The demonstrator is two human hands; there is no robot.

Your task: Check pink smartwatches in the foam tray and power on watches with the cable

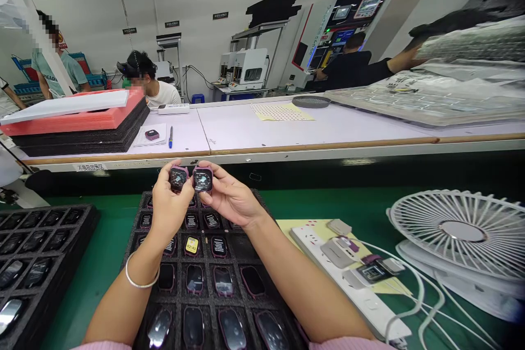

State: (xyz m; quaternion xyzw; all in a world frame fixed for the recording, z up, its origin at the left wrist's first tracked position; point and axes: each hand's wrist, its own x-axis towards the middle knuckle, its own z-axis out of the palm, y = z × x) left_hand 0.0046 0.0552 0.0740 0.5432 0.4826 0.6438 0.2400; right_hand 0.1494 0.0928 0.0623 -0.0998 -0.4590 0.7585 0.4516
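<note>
My left hand (172, 205) is closed around a smartwatch body (178, 178) with a purple case and a lit dark face. Beside it, my right hand (232, 197) grips a second smartwatch body (203, 179), also purple and lit. The two are held side by side, screens toward me, above a black foam tray (207, 298). Several watch bodies sit in that tray's compartments. One shows a yellow face (191, 246), some show white text, and the nearer ones have dark screens. My forearms hide part of the tray.
Another foam tray of watches (49, 268) lies at left. On the right stand a power strip (353, 290) with chargers and cables, and a white fan (459, 229). A raised shelf (229, 131) crosses ahead, bearing stacked foam (82, 120) and a pen (170, 136). Other people sit or stand beyond.
</note>
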